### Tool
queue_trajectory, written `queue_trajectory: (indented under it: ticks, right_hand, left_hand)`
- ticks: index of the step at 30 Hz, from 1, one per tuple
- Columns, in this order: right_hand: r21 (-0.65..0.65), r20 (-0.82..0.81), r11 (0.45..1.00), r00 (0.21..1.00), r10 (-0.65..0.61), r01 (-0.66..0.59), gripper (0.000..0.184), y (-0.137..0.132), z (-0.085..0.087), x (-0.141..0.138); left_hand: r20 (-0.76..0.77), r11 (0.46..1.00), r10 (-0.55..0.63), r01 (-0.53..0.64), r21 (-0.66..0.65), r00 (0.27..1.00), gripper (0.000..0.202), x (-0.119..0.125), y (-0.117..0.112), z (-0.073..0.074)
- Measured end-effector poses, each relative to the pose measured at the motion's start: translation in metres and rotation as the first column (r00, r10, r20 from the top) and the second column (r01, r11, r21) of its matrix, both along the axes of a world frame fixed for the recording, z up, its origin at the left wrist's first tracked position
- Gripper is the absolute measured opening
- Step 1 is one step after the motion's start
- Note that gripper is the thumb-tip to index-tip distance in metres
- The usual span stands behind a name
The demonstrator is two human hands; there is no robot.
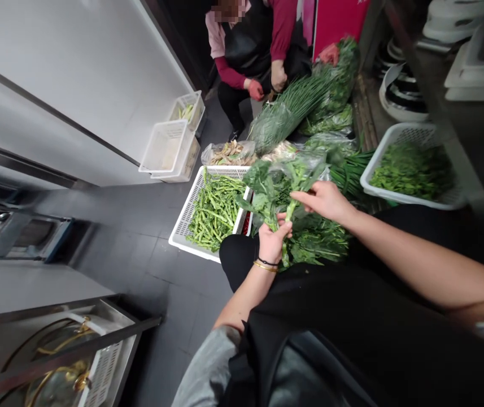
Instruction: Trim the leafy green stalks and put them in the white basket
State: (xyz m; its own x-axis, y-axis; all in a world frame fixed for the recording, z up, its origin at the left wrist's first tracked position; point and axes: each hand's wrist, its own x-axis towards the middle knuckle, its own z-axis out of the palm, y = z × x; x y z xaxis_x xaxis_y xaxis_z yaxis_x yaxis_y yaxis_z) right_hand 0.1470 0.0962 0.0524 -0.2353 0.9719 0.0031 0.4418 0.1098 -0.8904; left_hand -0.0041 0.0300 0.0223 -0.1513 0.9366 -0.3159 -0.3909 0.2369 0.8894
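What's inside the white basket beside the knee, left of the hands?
A loose heap of green stalks lies in the white basket. What is under the heap can't be seen, and the person's knee hides the basket's near right corner.

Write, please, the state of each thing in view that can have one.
Left hand: closed around leafy stem
Right hand: at the stem; grip unclear
Leafy stem: held upright
Left basket: holding green stalks
Right basket: holding leafy greens
Long green bundle: partly wrapped in clear plastic
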Motion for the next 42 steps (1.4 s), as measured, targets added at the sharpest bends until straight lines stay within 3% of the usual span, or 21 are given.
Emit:
queue_trajectory:
  ticks: [3,5,7,9,11,13,16,18,20,23,25,27,29,31,32,34,36,37,39,40,42]
  right_hand:
    - [0.156,0.023,0.987,0.999,-0.039,0.035,0.042,0.004,-0.008,-0.002]
    - [0.331,0.018,0.942,0.998,0.058,-0.061,0.034,-0.01,-0.019,-0.001]
    - [0.379,0.022,0.902,0.976,0.215,-0.207,0.03,-0.025,-0.029,0.008]
    - [0.215,0.016,0.911,0.934,0.357,-0.352,0.031,-0.032,-0.032,0.022]
    - [-0.019,-0.08,0.922,0.92,0.385,-0.387,0.039,-0.028,-0.028,0.034]
    - [-0.153,-0.235,0.935,0.93,0.281,-0.321,0.045,-0.015,-0.018,0.038]
    - [-0.165,-0.327,0.98,0.944,0.054,-0.114,0.045,0.005,-0.006,0.026]
    - [-0.086,-0.253,0.996,0.967,-0.016,-0.006,0.04,0.01,-0.006,0.016]
    - [0.124,-0.164,0.99,0.986,-0.041,0.061,0.034,0.004,-0.01,0.009]
    - [0.368,-0.132,0.926,0.982,0.138,-0.081,0.029,-0.016,-0.019,0.009]
    - [0.27,-0.237,0.952,0.949,0.208,-0.141,0.03,-0.025,-0.024,0.014]
    - [0.026,-0.413,0.992,0.903,0.12,-0.12,0.03,-0.024,-0.024,0.019]
    - [-0.166,-0.567,0.969,0.822,0.06,-0.185,0.031,-0.017,-0.02,0.022]
    - [-0.202,-0.658,0.94,0.749,0.077,-0.274,0.037,-0.007,-0.013,0.021]
    - [-0.193,-0.653,0.939,0.752,0.092,-0.283,0.038,-0.002,-0.009,0.019]
    - [-0.18,-0.504,0.963,0.86,0.084,-0.2,0.038,0.004,-0.004,0.013]
    - [-0.081,-0.188,0.997,0.982,0.004,-0.019,0.039,0.002,-0.004,0.006]
    - [0.016,-0.007,0.999,0.999,-0.052,0.052,0.038,-0.001,-0.006,0.002]
    - [0.19,0.315,0.981,0.943,-0.103,0.043,0.031,-0.015,-0.012,-0.001]
    - [0.197,0.452,0.979,0.89,-0.053,-0.042,0.028,-0.023,-0.016,0.0]
    - [0.038,0.632,0.968,0.756,0.169,-0.248,0.026,-0.036,-0.026,0.008]
  left_hand:
    - [0.031,0.999,-0.001,0.002,-0.039,1.0,0.045,0.005,-0.003,-0.004]
    - [0.11,0.997,-0.02,0.028,-0.074,0.994,0.046,0.002,-0.002,-0.004]
    - [0.183,0.993,-0.055,0.073,-0.091,0.981,0.047,-0.005,-0.001,-0.002]
    - [0.23,0.984,-0.128,0.153,-0.092,0.965,0.046,-0.012,-0.001,0.0]
    - [0.245,0.962,-0.231,0.258,-0.084,0.942,0.045,-0.016,-0.004,0.002]
    - [0.217,0.949,-0.285,0.306,-0.073,0.934,0.044,-0.013,-0.007,0.002]
    - [0.073,0.973,-0.222,0.226,-0.055,0.972,0.046,-0.003,-0.01,-0.001]
    - [-0.022,0.988,-0.153,0.152,-0.036,0.988,0.046,0.002,-0.011,-0.003]
    - [-0.035,0.991,-0.129,0.128,-0.039,0.991,0.044,0.004,-0.011,-0.004]
    - [0.112,0.991,-0.119,0.125,-0.053,0.987,0.036,0.0,-0.01,-0.005]
    - [0.25,0.981,-0.164,0.185,-0.063,0.954,0.033,-0.005,-0.01,-0.005]
    - [0.361,0.949,-0.27,0.309,-0.054,0.893,0.034,-0.01,-0.011,-0.005]
    - [0.426,0.895,-0.391,0.446,-0.032,0.816,0.037,-0.012,-0.012,-0.005]
    - [0.447,0.835,-0.48,0.55,-0.031,0.754,0.039,-0.012,-0.013,-0.005]
    - [0.444,0.817,-0.501,0.575,-0.041,0.743,0.04,-0.01,-0.014,-0.005]
    - [0.395,0.846,-0.467,0.53,-0.06,0.791,0.041,-0.004,-0.015,-0.003]
    - [0.31,0.921,-0.347,0.384,-0.065,0.885,0.042,0.004,-0.016,-0.001]
    - [0.269,0.948,-0.283,0.31,-0.063,0.92,0.041,0.009,-0.017,0.0]
    - [0.207,0.98,-0.175,0.19,-0.056,0.963,0.041,0.015,-0.016,0.002]
    - [0.185,0.99,-0.123,0.134,-0.046,0.975,0.042,0.016,-0.015,0.003]
    - [0.15,0.999,-0.04,0.043,-0.017,0.988,0.043,0.015,-0.012,0.005]
